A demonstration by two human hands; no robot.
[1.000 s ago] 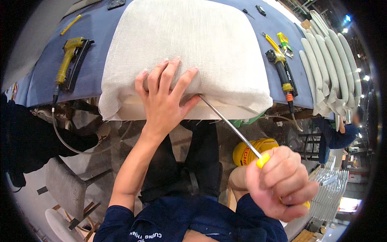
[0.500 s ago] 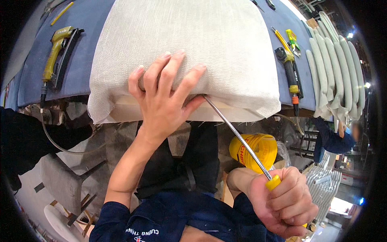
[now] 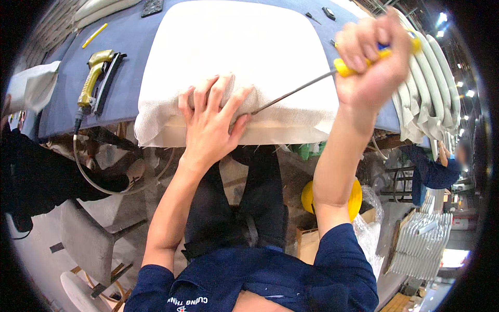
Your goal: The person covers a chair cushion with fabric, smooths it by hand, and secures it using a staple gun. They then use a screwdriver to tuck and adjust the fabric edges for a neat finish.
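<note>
A white fabric-covered seat cushion (image 3: 234,47) lies on a blue-covered workbench (image 3: 127,52). My left hand (image 3: 210,122) presses flat on the cushion's near edge, fingers spread over the fabric. My right hand (image 3: 371,57) is raised above the cushion's right side, gripping the yellow handle of a long screwdriver (image 3: 296,91). The metal shaft slants down and left, with its tip at the cushion's front edge beside my left thumb.
A yellow pneumatic staple gun (image 3: 93,78) with a hose lies on the bench at left. White curved padded parts (image 3: 431,83) are stacked at right. A yellow round container (image 3: 356,200) sits on the floor below. Another person in blue (image 3: 434,169) stands at right. A grey chair (image 3: 88,234) stands lower left.
My right hand swung the screwdriver handle from low near my body up above the cushion's right side; the tip stayed at the front edge. My left hand kept pressing the fabric.
</note>
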